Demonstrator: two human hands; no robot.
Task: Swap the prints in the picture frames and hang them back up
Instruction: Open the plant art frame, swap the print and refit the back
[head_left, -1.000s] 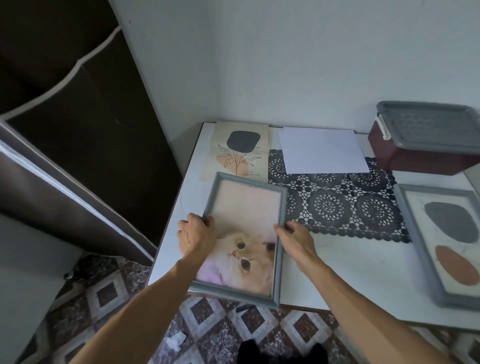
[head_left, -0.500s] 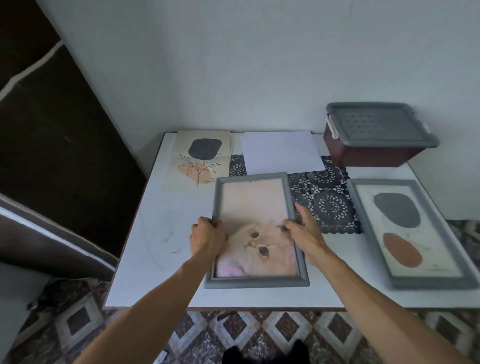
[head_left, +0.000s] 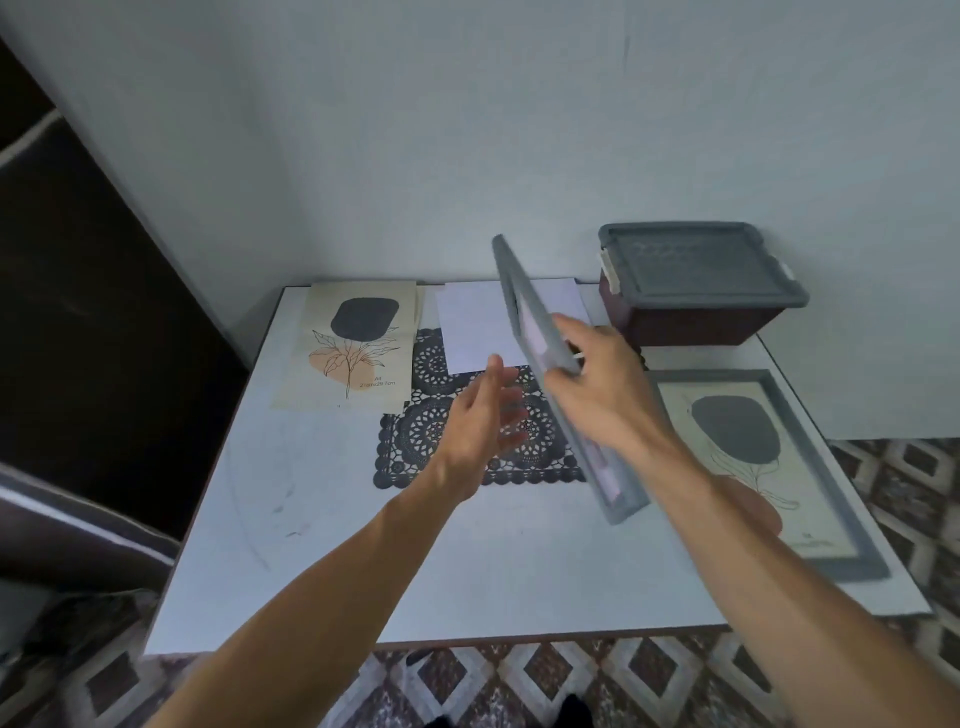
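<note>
- One grey frame (head_left: 530, 312) is off the table (head_left: 322, 519), tilted on edge above the lace mat (head_left: 431, 436), gripped at its side by the right hand (head_left: 608, 395).
- The left hand (head_left: 483, 415) is beside it, fingers straight, apparently not touching.
- Likely lifting it to hang; next, both hands must steady it.

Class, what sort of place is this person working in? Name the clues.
Probably a room at home: a lace mat on a white table, patterned floor tiles, and a lidded storage box.
</note>
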